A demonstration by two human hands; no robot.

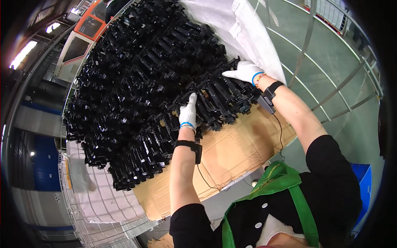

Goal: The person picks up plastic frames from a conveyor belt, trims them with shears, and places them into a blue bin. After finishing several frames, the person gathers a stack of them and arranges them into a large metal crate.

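A tall heap of long black plastic parts point(136, 78), stacked in rows, fills most of the wire cage. My left hand point(188, 112), in a white glove, is closed at the near-left end of one long black plastic part point(206, 76), thumb stretched along it. At the far-right end of the same part, my white-gloved right hand point(247, 72) grips with its thumb pointing left; its other fingers are partly hidden. The part lies on or just above a row of similar parts point(225, 99).
Brown cardboard point(231, 151) lies at the near side, below the heap. White woven sheeting point(252, 33) lines the far right side. Curved wire bars point(306, 45) ring the cage. A blue bin point(362, 190) stands at my right, and an orange-and-white vehicle point(84, 37) stands beyond the cage.
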